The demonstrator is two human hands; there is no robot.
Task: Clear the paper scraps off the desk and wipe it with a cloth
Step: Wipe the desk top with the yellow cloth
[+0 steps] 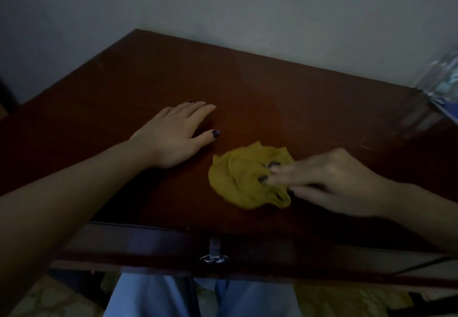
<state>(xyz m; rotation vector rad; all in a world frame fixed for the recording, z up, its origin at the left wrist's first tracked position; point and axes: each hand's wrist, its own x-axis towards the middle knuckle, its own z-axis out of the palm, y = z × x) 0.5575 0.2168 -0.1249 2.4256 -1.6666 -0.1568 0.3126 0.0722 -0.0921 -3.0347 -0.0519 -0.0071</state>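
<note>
A crumpled mustard-yellow cloth (238, 175) lies on the dark brown wooden desk (272, 98), near the front edge and right of centre. My right hand (329, 182) comes in from the right, blurred, with straight fingers pressing on the cloth's right part. My left hand (173, 133) rests flat on the desk to the left of the cloth, fingers straight and together, apart from the cloth. I see no paper scraps on the desk.
A clear plastic object (438, 81) stands at the desk's far right edge. A drawer with a metal ring handle (214, 258) sits below the front edge. A pale wall runs behind the desk. My legs in light blue show below.
</note>
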